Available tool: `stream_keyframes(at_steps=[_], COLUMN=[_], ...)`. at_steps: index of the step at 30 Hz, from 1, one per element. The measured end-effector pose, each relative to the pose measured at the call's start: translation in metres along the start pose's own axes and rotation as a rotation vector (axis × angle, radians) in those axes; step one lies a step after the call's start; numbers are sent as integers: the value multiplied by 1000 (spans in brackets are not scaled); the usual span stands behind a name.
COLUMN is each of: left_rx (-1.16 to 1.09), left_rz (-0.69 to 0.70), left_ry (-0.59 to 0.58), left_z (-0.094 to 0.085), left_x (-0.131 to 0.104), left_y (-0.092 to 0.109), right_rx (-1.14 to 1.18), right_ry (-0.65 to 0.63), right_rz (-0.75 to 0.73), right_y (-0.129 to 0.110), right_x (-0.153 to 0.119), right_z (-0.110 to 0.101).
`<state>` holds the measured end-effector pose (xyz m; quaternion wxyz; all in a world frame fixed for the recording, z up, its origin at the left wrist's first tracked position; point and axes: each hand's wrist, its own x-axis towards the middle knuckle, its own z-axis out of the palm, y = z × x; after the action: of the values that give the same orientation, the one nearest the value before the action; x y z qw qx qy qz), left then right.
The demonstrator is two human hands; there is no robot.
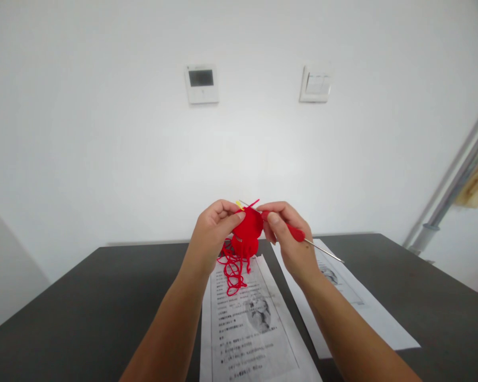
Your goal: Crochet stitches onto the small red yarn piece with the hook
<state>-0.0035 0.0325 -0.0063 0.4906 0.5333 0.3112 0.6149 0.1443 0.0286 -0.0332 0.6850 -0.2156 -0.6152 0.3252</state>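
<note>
My left hand (215, 231) pinches a red crocheted piece (248, 225) at its upper left edge, where a small yellow bit (239, 205) sticks up. In my right hand (290, 233) is a crochet hook (296, 232) with a red handle and metal shafts at both ends. Its far tip lies at the top edge of the red piece, close to a short strand of red yarn. Whether the tip passes through a stitch is too small to tell. Loose red yarn (234, 276) hangs in tangled loops below the piece, over a printed sheet.
Two printed sheets lie on the dark table (103, 318): a near sheet (242, 339) under my hands and another sheet (366, 313) to the right. On the white wall are a thermostat panel (202, 85) and a switch (315, 84). A grey pole (454, 196) stands at right.
</note>
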Motion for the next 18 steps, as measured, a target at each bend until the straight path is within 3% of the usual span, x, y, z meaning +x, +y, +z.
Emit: stream_keyframes(at_steps=[3,6,13,18], left_rx=[-18,-46,-73,1], left_rz=[-5,-13,-31,-22], left_ry=[-14,-30,-181,-207], left_z=[3,5,0,-1], left_x=[-2,-4,-1,-1], left_y=[2,3,1,0], right_rx=[-165,-190,133,414], right_ry=[65,42,124,74], right_rz=[-147,-171,53,245], right_y=[0,1,4,-1], right_x=[1,1,2,9], right_z=[-1,0,3,2])
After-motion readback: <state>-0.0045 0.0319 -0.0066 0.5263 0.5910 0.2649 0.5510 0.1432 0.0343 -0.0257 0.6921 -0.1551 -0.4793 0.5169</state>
